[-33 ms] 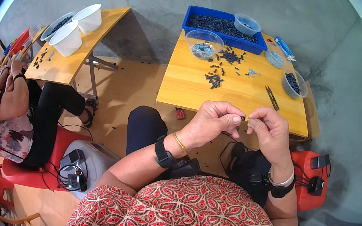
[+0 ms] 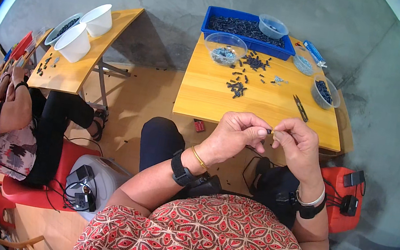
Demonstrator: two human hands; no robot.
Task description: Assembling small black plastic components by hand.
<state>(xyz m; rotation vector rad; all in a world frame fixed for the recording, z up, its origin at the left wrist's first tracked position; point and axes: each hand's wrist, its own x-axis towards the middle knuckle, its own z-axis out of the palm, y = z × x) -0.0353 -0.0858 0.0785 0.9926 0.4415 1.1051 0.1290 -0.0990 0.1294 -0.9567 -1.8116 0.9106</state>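
Note:
My left hand (image 2: 241, 132) pinches a small black piece (image 2: 268, 131) between thumb and forefinger, just off the table's near edge. Close against it, my right hand (image 2: 297, 143) is closed in a pinch too; what its fingertips hold is too small to make out. Similar loose black pieces (image 2: 236, 89) lie in little heaps on the yellow table (image 2: 203, 100). Beyond my right hand rests a pair of small black snips (image 2: 300, 108). A clear bowl (image 2: 325, 93) at the table's right edge contains more black pieces.
A blue tray (image 2: 288, 51) of black pieces stands at the back, a clear tub (image 2: 273, 28) in it. Clear bowls (image 2: 227, 42) hold small bluish bits. Leftward, a person (image 2: 2, 133) sits by another table (image 2: 105, 35) bearing white buckets (image 2: 74, 43). A red stool (image 2: 330, 215) stands right.

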